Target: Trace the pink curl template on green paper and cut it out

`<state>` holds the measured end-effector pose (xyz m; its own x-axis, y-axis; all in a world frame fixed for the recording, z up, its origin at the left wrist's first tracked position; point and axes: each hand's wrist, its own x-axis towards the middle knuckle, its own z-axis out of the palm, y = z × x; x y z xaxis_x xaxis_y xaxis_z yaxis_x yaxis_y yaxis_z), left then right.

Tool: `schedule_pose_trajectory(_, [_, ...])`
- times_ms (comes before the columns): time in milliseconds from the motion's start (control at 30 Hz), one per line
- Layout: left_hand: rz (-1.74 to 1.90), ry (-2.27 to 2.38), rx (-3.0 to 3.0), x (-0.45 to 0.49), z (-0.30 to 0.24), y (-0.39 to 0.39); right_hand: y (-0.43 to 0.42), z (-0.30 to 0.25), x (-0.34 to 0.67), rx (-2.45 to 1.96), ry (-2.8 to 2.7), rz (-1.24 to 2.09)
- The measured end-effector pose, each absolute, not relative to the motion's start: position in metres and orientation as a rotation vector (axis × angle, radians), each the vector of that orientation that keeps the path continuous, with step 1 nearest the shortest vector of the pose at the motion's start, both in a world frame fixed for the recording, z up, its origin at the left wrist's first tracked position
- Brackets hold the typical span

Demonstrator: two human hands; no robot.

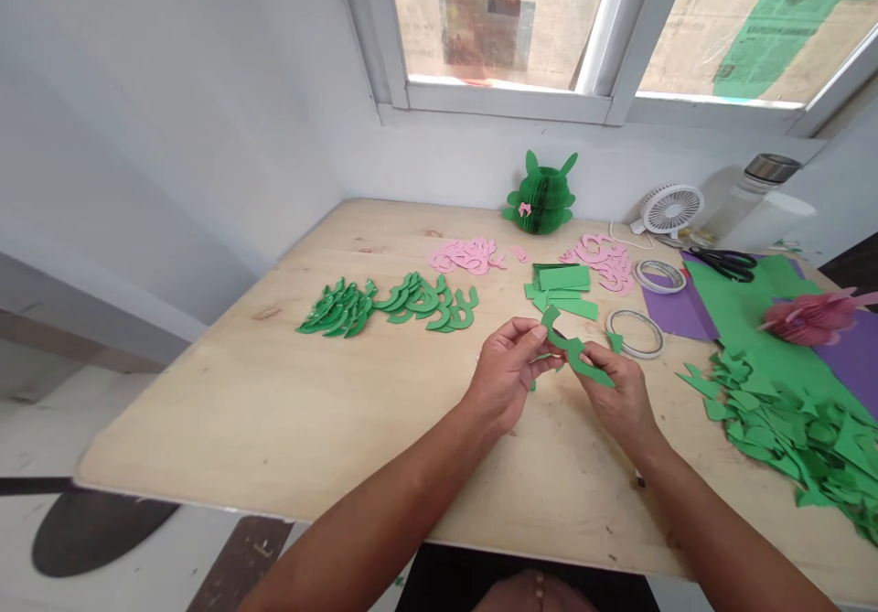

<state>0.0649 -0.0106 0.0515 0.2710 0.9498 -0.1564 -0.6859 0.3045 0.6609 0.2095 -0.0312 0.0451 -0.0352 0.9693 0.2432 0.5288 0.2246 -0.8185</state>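
Observation:
Between both hands, above the near part of the table, is a wavy green paper cutout. My left hand pinches its upper left end between thumb and fingers. Its lower right part is gripped by my right hand. Just beyond the hands lies a stack of green paper strips. Left of them are curved green cutouts in an overlapping row and a pile of folded green pieces. A roll of tape lies close to my right hand, with a small green scrap at its edge.
Pink cutouts lie farther back. A green honeycomb paper figure stands by the wall. At right are another tape roll, black scissors, a small fan, a pink paper flower and heaped green scraps.

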Motion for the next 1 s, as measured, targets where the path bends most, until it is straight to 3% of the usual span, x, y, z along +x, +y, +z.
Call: schedule_pose_trajectory(1000, [1.24, 0.654, 0.498, 0.0686, 0.051, -0.0123, -0.0293, 0.0403, 0.2095, -1.402, -1.666, 0.632])
